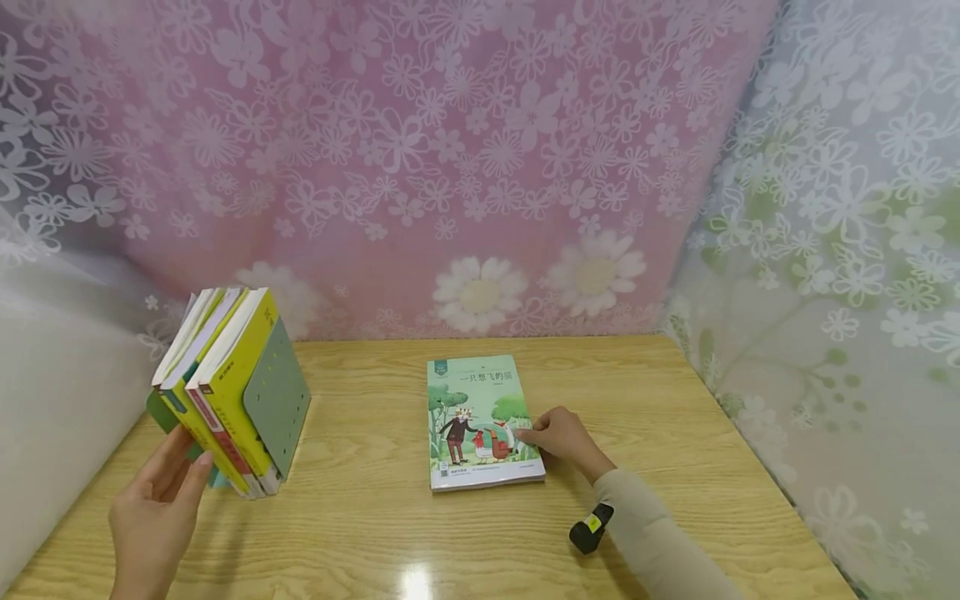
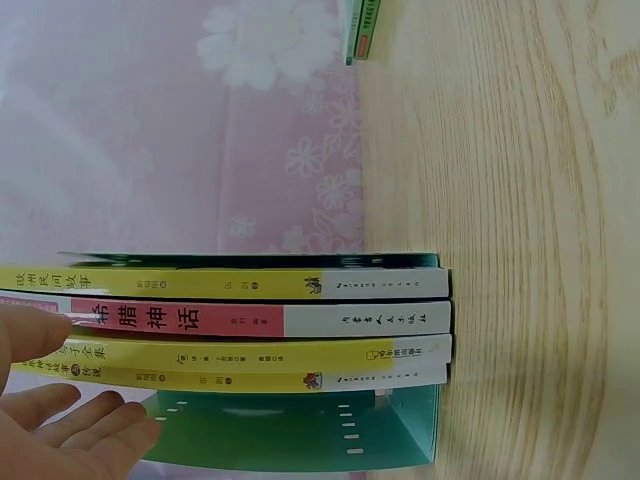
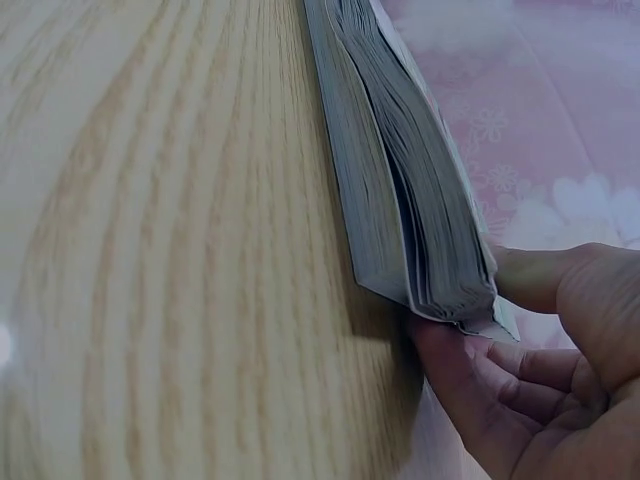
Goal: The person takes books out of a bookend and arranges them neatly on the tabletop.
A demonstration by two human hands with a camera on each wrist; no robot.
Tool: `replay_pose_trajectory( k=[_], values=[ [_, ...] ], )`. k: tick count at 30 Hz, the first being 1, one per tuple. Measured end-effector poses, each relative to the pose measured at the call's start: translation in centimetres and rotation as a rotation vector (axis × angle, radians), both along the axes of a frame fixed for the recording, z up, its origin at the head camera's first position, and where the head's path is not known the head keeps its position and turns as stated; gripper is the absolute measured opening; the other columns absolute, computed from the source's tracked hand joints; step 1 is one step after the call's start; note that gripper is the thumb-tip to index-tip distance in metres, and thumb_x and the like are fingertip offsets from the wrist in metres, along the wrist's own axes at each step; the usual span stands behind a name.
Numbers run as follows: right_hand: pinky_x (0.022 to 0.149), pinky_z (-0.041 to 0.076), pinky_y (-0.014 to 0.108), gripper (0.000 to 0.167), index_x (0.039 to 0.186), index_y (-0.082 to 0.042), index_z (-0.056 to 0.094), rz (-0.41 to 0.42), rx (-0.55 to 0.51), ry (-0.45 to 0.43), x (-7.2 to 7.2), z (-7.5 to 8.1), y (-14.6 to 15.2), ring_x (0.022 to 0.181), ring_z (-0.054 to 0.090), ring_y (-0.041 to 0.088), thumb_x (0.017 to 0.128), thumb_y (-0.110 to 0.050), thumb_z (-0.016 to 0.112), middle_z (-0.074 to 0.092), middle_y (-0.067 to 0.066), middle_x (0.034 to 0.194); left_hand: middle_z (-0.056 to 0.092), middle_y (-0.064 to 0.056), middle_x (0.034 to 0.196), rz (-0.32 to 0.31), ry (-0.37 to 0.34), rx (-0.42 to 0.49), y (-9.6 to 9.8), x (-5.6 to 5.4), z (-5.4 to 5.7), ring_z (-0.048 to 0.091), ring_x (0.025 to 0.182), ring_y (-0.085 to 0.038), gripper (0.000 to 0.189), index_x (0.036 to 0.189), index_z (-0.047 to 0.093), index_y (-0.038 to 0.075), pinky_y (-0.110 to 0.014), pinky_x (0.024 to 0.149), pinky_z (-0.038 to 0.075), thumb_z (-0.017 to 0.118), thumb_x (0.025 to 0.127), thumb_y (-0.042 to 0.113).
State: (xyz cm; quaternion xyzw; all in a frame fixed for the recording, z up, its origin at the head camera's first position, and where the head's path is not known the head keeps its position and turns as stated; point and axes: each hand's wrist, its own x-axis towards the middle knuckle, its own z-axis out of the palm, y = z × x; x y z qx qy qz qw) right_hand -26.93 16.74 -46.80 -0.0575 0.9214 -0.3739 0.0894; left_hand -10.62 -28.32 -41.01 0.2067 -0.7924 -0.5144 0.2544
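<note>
A light green picture-cover book [image 1: 480, 400] lies flat on the wooden table, cats and birds drawn on its cover. My right hand [image 1: 564, 439] pinches its right edge, thumb on the cover. In the right wrist view, the book's page block [image 3: 425, 180] shows a gap along its thickness, with the index finger at the corner below. To the left, several yellow books [image 1: 240, 400] and one with a pink spine [image 2: 190, 318] stand upright between green bookends [image 1: 281, 400]. My left hand [image 1: 161, 500] is at their spines, thumb over the pink one, fingers loosely extended alongside the outer yellow spine.
The wooden table [image 1: 360, 533] runs back to a pink flowered curtain [image 1: 450, 167]. White flowered cloth [image 1: 840, 292] borders the right side, and a pale cloth [image 1: 60, 400] the left. A black wrist device [image 1: 591, 528] is attached at the right sleeve.
</note>
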Motion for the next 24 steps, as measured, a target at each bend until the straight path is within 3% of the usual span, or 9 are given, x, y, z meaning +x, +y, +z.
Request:
replay_pose_trajectory(
  k=[4, 9, 13, 19, 24],
  values=[
    [0.046, 0.025, 0.023, 0.044, 0.052, -0.012, 0.057, -0.018, -0.003, -0.014, 0.2, 0.0, 0.0, 0.046, 0.028, 0.01, 0.084, -0.037, 0.074, 0.034, -0.007, 0.047, 0.048, 0.0, 0.142, 0.01, 0.0, -0.004, 0.0, -0.1, -0.1, 0.051, 0.118, 0.005, 0.052, 0.142, 0.047, 0.018, 0.0, 0.085, 0.04, 0.065, 0.092, 0.016],
    [0.055, 0.048, 0.026, 0.031, 0.083, -0.004, 0.076, -0.051, -0.06, -0.042, 0.5, 0.0, 0.4, 0.059, 0.057, 0.012, 0.085, -0.035, 0.073, 0.067, -0.001, 0.071, 0.047, 0.0, 0.143, 0.002, -0.031, 0.0, -0.1, -0.2, 0.0, 0.05, 0.122, -0.001, 0.053, 0.143, 0.045, 0.021, -0.002, 0.087, 0.041, 0.064, 0.093, 0.021],
    [0.063, 0.057, 0.031, 0.032, 0.096, 0.001, 0.074, -0.091, -0.137, -0.075, 0.6, 0.1, 1.0, 0.07, 0.067, 0.017, 0.087, -0.03, 0.072, 0.072, 0.007, 0.083, 0.047, 0.0, 0.143, 0.007, -0.04, 0.012, -0.1, -0.3, 0.2, 0.051, 0.123, -0.003, 0.053, 0.142, 0.046, 0.022, -0.001, 0.085, 0.041, 0.065, 0.093, 0.021],
    [0.07, 0.058, 0.034, 0.038, 0.111, 0.01, 0.065, -0.139, -0.233, -0.055, 1.0, 0.6, 1.5, 0.079, 0.07, 0.023, 0.09, -0.021, 0.069, 0.072, 0.017, 0.092, 0.048, -0.002, 0.142, 0.007, -0.047, -0.005, -0.1, -0.3, 0.2, 0.052, 0.121, -0.004, 0.053, 0.142, 0.046, 0.023, 0.0, 0.082, 0.041, 0.064, 0.093, 0.025],
    [0.077, 0.058, 0.04, 0.044, 0.121, 0.014, 0.058, -0.13, -0.331, -0.057, 1.3, 1.3, 1.6, 0.088, 0.069, 0.031, 0.092, -0.018, 0.066, 0.069, 0.024, 0.102, 0.048, -0.004, 0.141, 0.019, -0.046, -0.01, -0.2, -0.6, 0.2, 0.053, 0.118, 0.0, 0.053, 0.142, 0.046, 0.02, 0.0, 0.081, 0.041, 0.065, 0.092, 0.026]
  ],
)
